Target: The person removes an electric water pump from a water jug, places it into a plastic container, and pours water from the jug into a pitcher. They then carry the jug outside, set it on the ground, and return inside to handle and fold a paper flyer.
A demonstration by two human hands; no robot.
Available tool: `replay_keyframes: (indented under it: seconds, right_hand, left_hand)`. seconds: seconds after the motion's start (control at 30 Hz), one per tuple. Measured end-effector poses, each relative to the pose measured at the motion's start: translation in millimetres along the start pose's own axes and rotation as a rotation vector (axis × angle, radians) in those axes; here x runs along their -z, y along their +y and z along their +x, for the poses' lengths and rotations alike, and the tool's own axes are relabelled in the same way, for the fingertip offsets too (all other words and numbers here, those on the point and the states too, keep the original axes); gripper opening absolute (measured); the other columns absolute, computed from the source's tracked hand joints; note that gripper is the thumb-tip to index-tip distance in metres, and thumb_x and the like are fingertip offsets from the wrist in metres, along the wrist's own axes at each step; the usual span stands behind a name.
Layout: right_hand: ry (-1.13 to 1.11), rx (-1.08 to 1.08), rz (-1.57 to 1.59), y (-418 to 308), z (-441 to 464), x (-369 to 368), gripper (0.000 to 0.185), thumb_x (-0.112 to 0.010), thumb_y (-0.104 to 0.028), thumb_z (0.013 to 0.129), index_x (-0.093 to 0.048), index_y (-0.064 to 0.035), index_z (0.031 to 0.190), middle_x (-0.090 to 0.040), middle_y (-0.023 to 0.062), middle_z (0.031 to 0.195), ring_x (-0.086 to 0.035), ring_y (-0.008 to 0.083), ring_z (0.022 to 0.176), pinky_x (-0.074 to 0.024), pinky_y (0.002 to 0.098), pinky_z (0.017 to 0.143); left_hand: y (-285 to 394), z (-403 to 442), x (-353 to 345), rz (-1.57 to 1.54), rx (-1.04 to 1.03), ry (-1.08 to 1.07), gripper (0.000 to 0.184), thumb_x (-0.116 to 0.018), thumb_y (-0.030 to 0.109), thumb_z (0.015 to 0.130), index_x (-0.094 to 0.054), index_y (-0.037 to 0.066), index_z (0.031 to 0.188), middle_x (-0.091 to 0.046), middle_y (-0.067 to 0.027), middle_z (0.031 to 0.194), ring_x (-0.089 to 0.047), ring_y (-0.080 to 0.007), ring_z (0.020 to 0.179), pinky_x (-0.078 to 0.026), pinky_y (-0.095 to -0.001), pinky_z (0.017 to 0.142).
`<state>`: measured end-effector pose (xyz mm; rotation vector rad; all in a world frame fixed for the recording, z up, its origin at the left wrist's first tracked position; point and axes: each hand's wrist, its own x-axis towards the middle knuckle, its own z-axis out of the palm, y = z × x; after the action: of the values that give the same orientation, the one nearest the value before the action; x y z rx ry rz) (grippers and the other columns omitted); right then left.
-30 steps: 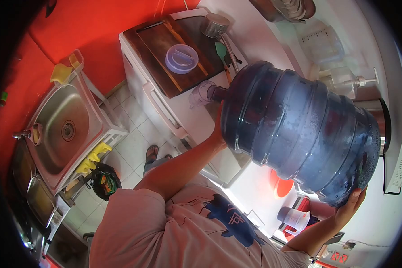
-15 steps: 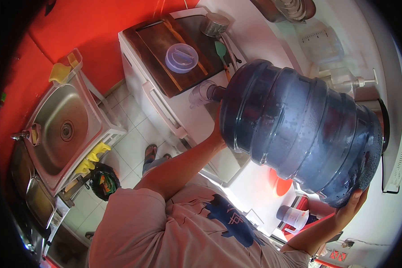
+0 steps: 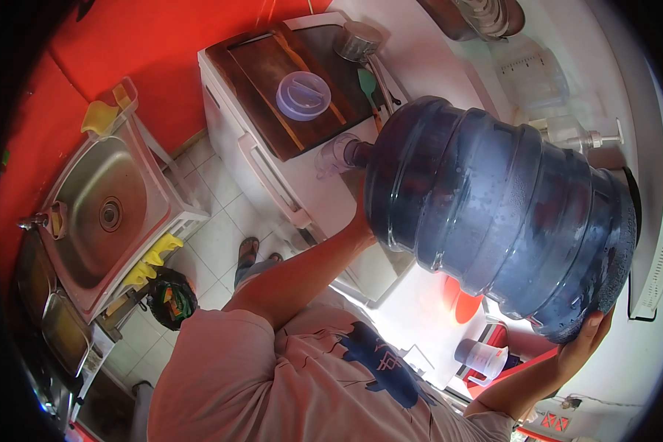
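A big translucent blue water jug [image 3: 493, 214] lies tilted on its side in front of me, with droplets on its walls. Its dark neck [image 3: 356, 153] points left, over or into a clear pinkish container [image 3: 336, 156]; I cannot tell which. My left hand [image 3: 364, 215] supports the jug near the neck end, its fingers hidden behind the plastic. Around the lower edge of the jug's base curls my right hand [image 3: 588, 337], fingers partly showing. How much water is inside is hard to make out.
A wooden board [image 3: 258, 81] on a white appliance carries a purple lidded container [image 3: 303, 96], near a green spatula [image 3: 367, 81] and a metal pot [image 3: 357, 41]. The sink [image 3: 99, 214] stands left. A soap dispenser [image 3: 567, 134] sits behind the jug, a measuring cup [image 3: 482, 357] below.
The base end of the jug has shifted slightly right, with my right hand moving along. The surroundings moved a little in view. Both hands keep their hold.
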<state>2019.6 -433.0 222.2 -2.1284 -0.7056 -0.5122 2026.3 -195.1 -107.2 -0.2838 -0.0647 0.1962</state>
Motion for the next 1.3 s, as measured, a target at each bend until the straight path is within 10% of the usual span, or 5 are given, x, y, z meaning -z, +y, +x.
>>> replay_keyframes:
  seconds: [1.1, 1.3]
  right_hand:
    - [-0.213, 0.122, -0.07, -35, 44, -5, 0.084, -0.056, -0.058, 0.089, -0.033, 0.0004, 0.146, -0.036, 0.0201, 0.147, -0.04, 0.0338, 0.133, -0.0337, 0.0435, 0.108]
    - [-0.057, -0.007, 0.001, 11, 3, 12, 0.085, -0.06, -0.057, 0.087, -0.036, 0.0029, 0.143, -0.04, 0.0217, 0.144, -0.043, 0.033, 0.13, -0.0344, 0.0417, 0.107]
  left_hand:
    - [-6, 5, 10, 0.17, -0.177, 0.025, 0.025, -0.05, 0.016, 0.098, -0.062, 0.001, 0.113, -0.067, -0.0111, 0.106, -0.066, -0.0195, 0.089, -0.058, -0.0328, 0.076]
    - [0, 2, 3, 0.13, -0.161, -0.103, 0.052, -0.038, 0.045, 0.101, -0.051, 0.004, 0.131, -0.063, -0.0096, 0.119, -0.062, -0.0213, 0.108, -0.051, -0.0386, 0.097]
